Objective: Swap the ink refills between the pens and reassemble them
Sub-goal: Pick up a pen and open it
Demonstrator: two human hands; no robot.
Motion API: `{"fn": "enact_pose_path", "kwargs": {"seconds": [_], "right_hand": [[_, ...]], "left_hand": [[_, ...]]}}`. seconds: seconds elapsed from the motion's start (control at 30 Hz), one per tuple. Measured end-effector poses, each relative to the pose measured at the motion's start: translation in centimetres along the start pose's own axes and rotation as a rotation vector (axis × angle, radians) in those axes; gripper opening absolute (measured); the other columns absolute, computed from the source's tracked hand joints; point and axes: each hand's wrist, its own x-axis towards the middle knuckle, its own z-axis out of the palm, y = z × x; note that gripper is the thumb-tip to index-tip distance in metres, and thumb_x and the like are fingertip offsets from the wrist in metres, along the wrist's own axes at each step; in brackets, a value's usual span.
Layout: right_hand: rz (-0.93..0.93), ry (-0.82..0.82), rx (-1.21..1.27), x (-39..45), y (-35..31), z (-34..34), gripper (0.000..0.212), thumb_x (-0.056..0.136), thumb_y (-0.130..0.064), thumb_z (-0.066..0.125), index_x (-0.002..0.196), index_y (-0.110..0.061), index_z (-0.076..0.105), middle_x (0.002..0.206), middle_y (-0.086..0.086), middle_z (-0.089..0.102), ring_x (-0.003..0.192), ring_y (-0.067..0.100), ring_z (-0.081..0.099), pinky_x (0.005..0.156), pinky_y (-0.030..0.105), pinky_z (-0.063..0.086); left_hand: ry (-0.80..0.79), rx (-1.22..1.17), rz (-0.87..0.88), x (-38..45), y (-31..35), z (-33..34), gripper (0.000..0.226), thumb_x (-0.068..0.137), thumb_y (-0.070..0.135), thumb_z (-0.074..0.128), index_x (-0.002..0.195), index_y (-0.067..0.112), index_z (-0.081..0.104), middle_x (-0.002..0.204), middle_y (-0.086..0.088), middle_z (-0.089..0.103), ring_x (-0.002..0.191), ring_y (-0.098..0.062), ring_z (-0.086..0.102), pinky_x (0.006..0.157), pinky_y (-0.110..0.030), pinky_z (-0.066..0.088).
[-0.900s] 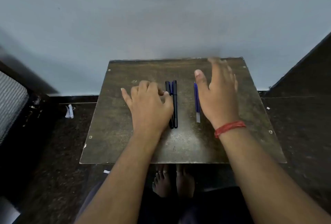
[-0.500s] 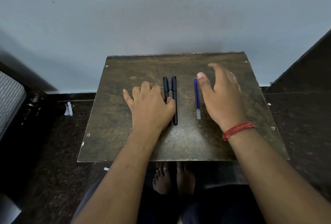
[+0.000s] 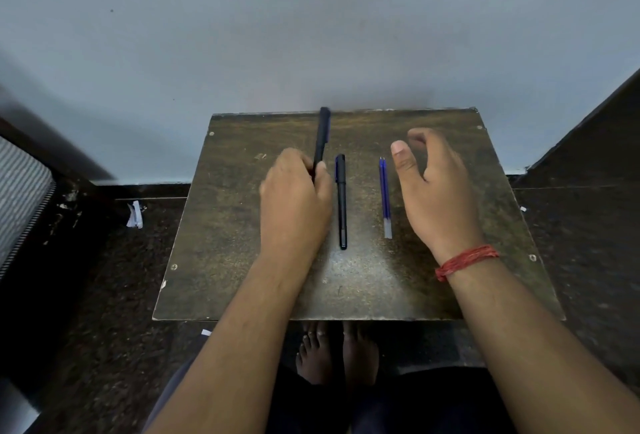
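Small dark wooden table (image 3: 242, 277) against a pale wall. Left hand (image 3: 294, 205) closed around lower end of a black pen (image 3: 322, 137), fingers curled, thumb pressed to the barrel; pen raised off the tabletop, tilted away toward the far edge, upper part slightly blurred. Second black pen (image 3: 341, 201) flat on the table just right of the left hand, lying lengthwise, blue clip at far end. Blue ink refills (image 3: 385, 198) lying parallel further right, apparently two side by side, though hard to separate at this sharpness. Right hand (image 3: 433, 191) just beside the refills, above the table, fingers loosely curved and half open, thumb extended, holding nothing. Red thread band (image 3: 465, 262) on right wrist.
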Motion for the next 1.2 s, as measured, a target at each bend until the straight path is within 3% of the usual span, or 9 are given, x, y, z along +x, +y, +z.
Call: {"fn": "enact_pose_path", "kwargs": {"seconds": [0.1, 0.2, 0.27, 0.33, 0.43, 0.63, 0.83, 1.03, 1.2], "right_hand": [[0.053, 0.027, 0.217, 0.2, 0.0, -0.1, 0.036, 0.100, -0.051, 0.047, 0.119, -0.024, 0.059, 0.117, -0.009, 0.067, 0.110, 0.003, 0.061, 0.092, 0.028, 0.051], [0.200, -0.035, 0.589, 0.5, 0.3, 0.2, 0.026, 0.098, -0.048, 0.054, 0.099, -0.024, 0.064, 0.099, -0.002, 0.073, 0.096, 0.013, 0.071, 0.081, 0.036, 0.057], [0.278, -0.075, 0.811, 0.5, 0.3, 0.3, 0.021, 0.098, -0.038, 0.059, 0.089, -0.019, 0.065, 0.090, 0.005, 0.072, 0.086, 0.023, 0.071, 0.071, 0.037, 0.056], [0.312, -0.094, 0.901, 0.5, 0.1, 0.3, 0.018, 0.098, -0.028, 0.062, 0.087, -0.014, 0.065, 0.085, 0.007, 0.069, 0.078, 0.022, 0.067, 0.068, 0.034, 0.054], [0.327, -0.105, 0.935, 0.3, -0.2, 0.5, 0.014, 0.096, -0.022, 0.064, 0.087, -0.012, 0.065, 0.081, 0.005, 0.067, 0.074, 0.017, 0.064, 0.069, 0.033, 0.053], [0.377, -0.109, 1.004, 0.2, -0.5, 1.0, 0.013, 0.097, -0.017, 0.063, 0.087, -0.009, 0.066, 0.076, 0.004, 0.067, 0.071, 0.017, 0.063, 0.071, 0.032, 0.054], [0.450, -0.065, 1.130, 0.2, -0.7, 1.2, 0.017, 0.100, -0.011, 0.056, 0.085, -0.008, 0.064, 0.075, 0.006, 0.061, 0.071, 0.018, 0.058, 0.070, 0.030, 0.053], [0.563, -0.019, 1.447, 0.5, -1.5, 1.1, 0.018, 0.101, -0.001, 0.048, 0.088, -0.006, 0.059, 0.082, 0.007, 0.055, 0.082, 0.018, 0.055, 0.087, 0.034, 0.052], [0.540, -0.013, 1.486, 0.3, -2.1, 1.5, 0.018, 0.102, -0.001, 0.045, 0.091, -0.005, 0.059, 0.082, 0.008, 0.055, 0.082, 0.019, 0.054, 0.093, 0.036, 0.049]], "left_hand": [[-0.098, -0.192, 0.055, -0.6, 1.4, 0.2, 0.009, 0.102, 0.031, 0.050, 0.100, 0.022, 0.048, 0.077, 0.007, 0.057, 0.065, -0.008, 0.054, 0.053, -0.023, 0.042], [-0.135, -0.234, 0.164, -1.2, 1.9, 0.9, 0.008, 0.102, 0.030, 0.051, 0.100, 0.024, 0.046, 0.081, 0.012, 0.055, 0.074, -0.004, 0.054, 0.055, -0.021, 0.040], [-0.152, -0.229, 0.228, -1.6, 2.0, 1.5, 0.009, 0.102, 0.031, 0.051, 0.102, 0.022, 0.048, 0.081, 0.014, 0.055, 0.072, -0.006, 0.054, 0.060, -0.029, 0.045], [-0.164, -0.211, 0.273, -1.9, 2.0, 1.9, 0.009, 0.102, 0.031, 0.051, 0.103, 0.022, 0.049, 0.082, 0.013, 0.056, 0.071, -0.007, 0.055, 0.062, -0.037, 0.048], [-0.158, -0.204, 0.294, -2.1, 2.1, 2.2, 0.007, 0.102, 0.030, 0.050, 0.106, 0.024, 0.050, 0.086, 0.011, 0.061, 0.075, -0.010, 0.060, 0.065, -0.039, 0.051], [-0.137, -0.215, 0.282, -2.0, 2.0, 2.4, 0.011, 0.103, 0.027, 0.049, 0.095, 0.020, 0.052, 0.061, 0.011, 0.051, 0.054, -0.009, 0.049, 0.048, -0.033, 0.037], [-0.167, -0.282, 0.207, -1.8, 2.4, 2.5, 0.016, 0.102, 0.024, 0.051, 0.088, 0.017, 0.052, 0.053, 0.008, 0.044, 0.046, -0.011, 0.041, 0.046, -0.034, 0.033], [-0.199, -0.272, 0.192, -1.9, 2.9, 2.5, 0.016, 0.102, 0.025, 0.050, 0.088, 0.017, 0.052, 0.054, 0.008, 0.046, 0.046, -0.010, 0.041, 0.045, -0.031, 0.031], [-0.208, -0.305, 0.195, -1.7, 3.4, 2.0, 0.017, 0.103, 0.024, 0.050, 0.086, 0.018, 0.051, 0.054, 0.009, 0.044, 0.046, -0.006, 0.043, 0.043, -0.022, 0.026]]}}
